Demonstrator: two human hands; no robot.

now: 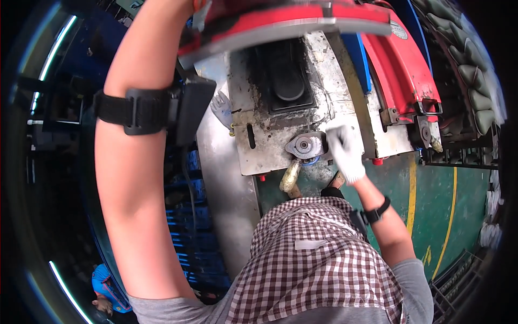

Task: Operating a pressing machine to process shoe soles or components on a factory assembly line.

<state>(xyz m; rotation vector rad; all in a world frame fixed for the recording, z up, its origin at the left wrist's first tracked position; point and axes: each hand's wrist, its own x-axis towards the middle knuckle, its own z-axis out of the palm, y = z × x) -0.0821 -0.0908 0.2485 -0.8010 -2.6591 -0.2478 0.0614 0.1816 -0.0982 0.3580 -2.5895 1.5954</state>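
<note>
My left arm reaches to the top edge, beside a red press lid (291, 24) with a grey rim, blurred by motion. The left hand is out of the picture. My right hand (345, 154), in a white glove, is closed at the front of the worn metal plate (253, 159). It sits just right of a round metal hub (303, 144), and what its curled fingers hold, if anything, is hidden. Below the raised lid, a black mould (290, 89) with a rounded raised shape lies on the plate.
A second red press lid (399, 65) stands to the right. A yellowish wrapped handle (290, 177) juts toward me from the hub. A grey glove (221, 108) lies left of the plate. Dark moulded pieces (475, 81) line a rack at far right. Another person (108, 289) is at lower left.
</note>
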